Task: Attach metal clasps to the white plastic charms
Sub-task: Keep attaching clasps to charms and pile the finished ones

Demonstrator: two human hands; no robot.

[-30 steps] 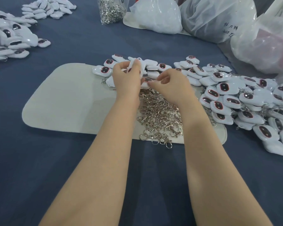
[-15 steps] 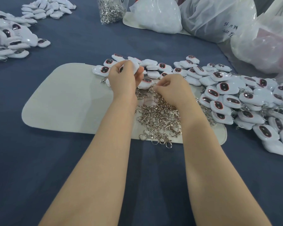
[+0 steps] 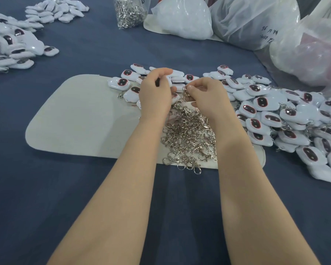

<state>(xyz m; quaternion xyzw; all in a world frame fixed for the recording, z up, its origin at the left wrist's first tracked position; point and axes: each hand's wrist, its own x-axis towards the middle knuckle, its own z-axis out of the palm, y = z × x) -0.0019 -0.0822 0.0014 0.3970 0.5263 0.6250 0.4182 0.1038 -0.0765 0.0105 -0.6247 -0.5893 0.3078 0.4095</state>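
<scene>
Left hand (image 3: 154, 93) is gripping a white charm (image 3: 168, 83), right hand (image 3: 208, 94) pinching a metal clasp (image 3: 185, 91) at its three o'clock.

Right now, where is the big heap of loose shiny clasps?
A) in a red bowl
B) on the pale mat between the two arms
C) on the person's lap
B: the heap of clasps lies on the pale mat, reaching to its near edge.

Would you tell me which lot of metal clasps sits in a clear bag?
The far lot, beside the white sacks; the other clasps lie loose on the pale mat.
</scene>
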